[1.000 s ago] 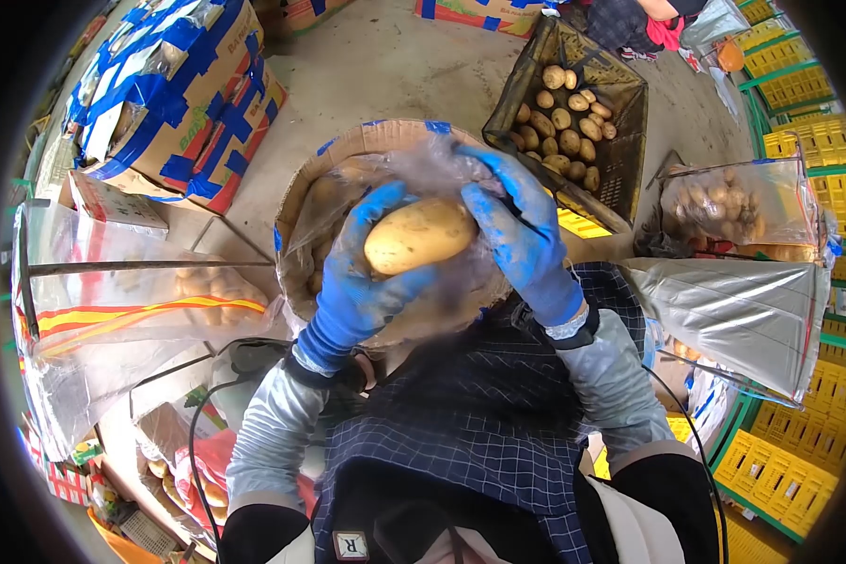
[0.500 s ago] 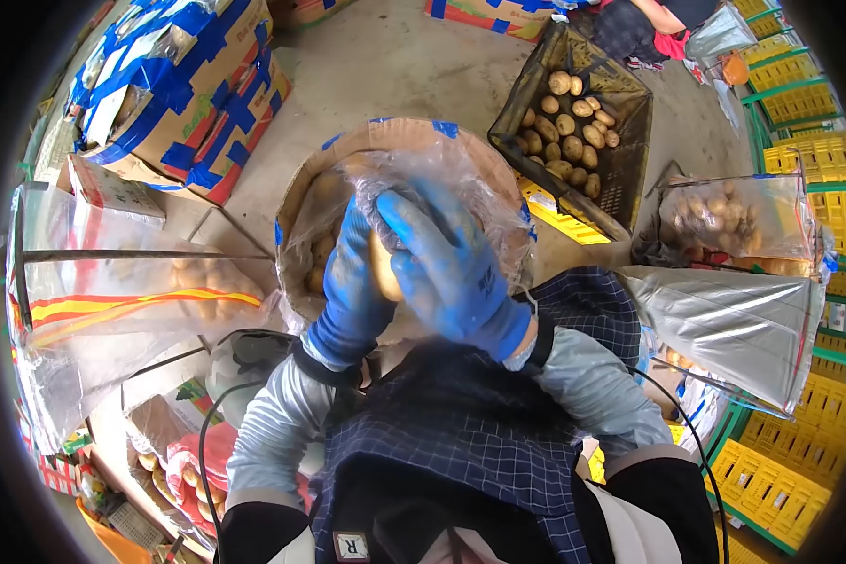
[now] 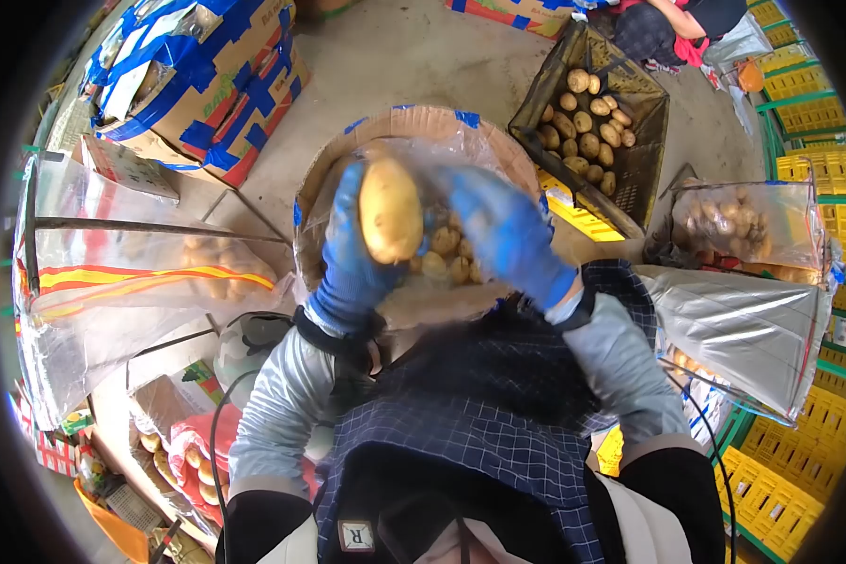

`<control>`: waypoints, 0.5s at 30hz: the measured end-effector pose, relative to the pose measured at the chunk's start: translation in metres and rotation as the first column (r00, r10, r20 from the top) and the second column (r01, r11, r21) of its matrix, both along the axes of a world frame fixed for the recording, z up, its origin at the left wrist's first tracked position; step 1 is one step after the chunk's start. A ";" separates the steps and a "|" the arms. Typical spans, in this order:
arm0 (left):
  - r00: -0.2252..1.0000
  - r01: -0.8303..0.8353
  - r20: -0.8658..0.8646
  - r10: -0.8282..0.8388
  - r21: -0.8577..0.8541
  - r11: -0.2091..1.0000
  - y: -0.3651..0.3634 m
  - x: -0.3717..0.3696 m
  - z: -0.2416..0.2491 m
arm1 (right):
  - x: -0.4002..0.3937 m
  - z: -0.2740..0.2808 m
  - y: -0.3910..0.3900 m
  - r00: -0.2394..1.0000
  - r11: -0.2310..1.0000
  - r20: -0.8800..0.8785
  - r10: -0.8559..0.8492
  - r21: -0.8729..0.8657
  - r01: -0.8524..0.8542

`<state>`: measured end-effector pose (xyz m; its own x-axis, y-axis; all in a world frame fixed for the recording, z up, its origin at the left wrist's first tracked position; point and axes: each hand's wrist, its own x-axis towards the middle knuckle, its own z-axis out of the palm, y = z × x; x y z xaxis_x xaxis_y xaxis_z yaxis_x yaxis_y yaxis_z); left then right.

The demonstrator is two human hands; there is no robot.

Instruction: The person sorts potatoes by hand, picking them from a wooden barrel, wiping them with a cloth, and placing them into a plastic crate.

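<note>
My left hand (image 3: 343, 249), in a blue glove, grips a large yellow potato (image 3: 390, 211) above an open cardboard bin (image 3: 315, 179). To its right, my right hand (image 3: 503, 230), gloved in the same blue, is apart from the potato. Motion smears its fingers, and I cannot make out whether anything is in them. Below both hands, several potatoes (image 3: 446, 249) lie in the bin, which has clear plastic film (image 3: 484, 155) inside.
A dark crate (image 3: 649, 122) with several potatoes stands at the upper right. Clear bags (image 3: 103, 310) hang on a frame at left, a silver bag (image 3: 733, 324) at right. Taped cardboard bins (image 3: 207, 103) stand upper left; yellow crates (image 3: 780, 498) line the right. Another person (image 3: 649, 33) is at the top.
My hands have separated: the right moved right, away from the potato. The potato, earlier mostly covered by gloves and a greyish crumpled piece of material, now shows fully in my left hand.
</note>
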<state>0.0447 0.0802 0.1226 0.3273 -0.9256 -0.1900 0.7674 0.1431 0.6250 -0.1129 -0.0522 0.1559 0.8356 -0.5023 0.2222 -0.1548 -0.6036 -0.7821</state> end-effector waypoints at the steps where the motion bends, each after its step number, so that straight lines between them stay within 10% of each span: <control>1: 0.860 -0.096 0.504 0.081 0.005 0.995 -0.005 0.004 0.004 | -0.001 0.000 -0.006 0.999 0.990 0.021 -0.031 0.140 0.028; 3: -0.030 -0.211 0.993 0.114 -0.118 0.970 -0.017 0.010 0.004 | 0.003 0.018 -0.012 0.994 0.907 0.044 -0.101 0.414 0.074; 5: 0.340 -0.085 0.937 0.080 -0.054 0.995 -0.024 0.009 0.008 | 0.012 0.007 -0.028 0.993 0.810 0.102 -0.067 0.586 -0.005; 6: 0.774 0.044 0.633 -0.004 -0.048 0.998 -0.035 0.007 0.027 | 0.017 0.002 -0.039 0.989 0.752 0.138 -0.056 0.657 -0.049; 7: 0.978 0.156 0.155 -0.139 -0.105 0.982 -0.045 0.008 0.036 | 0.015 0.004 -0.053 0.996 0.736 0.061 -0.059 0.677 0.002; 8: 0.969 0.232 0.113 -0.219 -0.121 0.965 -0.050 0.021 0.019 | 0.005 0.011 -0.072 0.998 0.719 -0.019 -0.055 0.693 0.053; 12: 0.456 0.150 0.788 -0.415 0.391 0.908 -0.057 0.055 -0.089 | -0.045 -0.031 -0.165 0.952 0.525 -0.175 -0.251 0.802 0.286; 15: -0.227 -0.025 0.524 -0.821 0.839 0.543 -0.037 0.052 -0.195 | -0.123 -0.105 -0.233 0.907 0.404 -0.149 -0.395 0.858 0.317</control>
